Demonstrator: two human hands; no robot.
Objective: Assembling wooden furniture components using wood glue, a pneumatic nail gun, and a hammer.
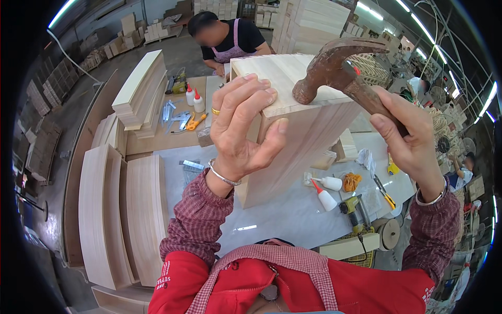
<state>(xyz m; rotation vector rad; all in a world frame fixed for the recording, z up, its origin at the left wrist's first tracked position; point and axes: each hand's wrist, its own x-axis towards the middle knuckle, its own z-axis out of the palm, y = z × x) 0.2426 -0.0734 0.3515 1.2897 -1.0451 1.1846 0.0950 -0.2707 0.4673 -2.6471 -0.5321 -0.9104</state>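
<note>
Wooden box (300,136), pale and tall, stands on end on the light-topped worktable (266,230), directly before us. Hammer (340,65), rusty-headed: its striking face sits at the box's near top edge; we cannot tell whether it touches.

Right hand (410,128): fingers closed around the hammer handle, thumb laid along it. Left hand (241,120): fingers bent over the box's top left edge, tips on the upper face, thumb at the near edge; we note a ring and a bangle.

Right of the box, on the table, we count two white squeeze bottles (327,200), a crumpled orange cloth (352,181), a yellow-handled knife (387,196) and a green-and-black power tool (357,212). To our left, stacked curved-looking boards (99,220). Further off, beyond the table's left part, two red-tipped bottles (199,103) near orange pliers (195,122). Behind the box, a co-worker (238,42) in a dark top and pink apron leans forward.
</note>
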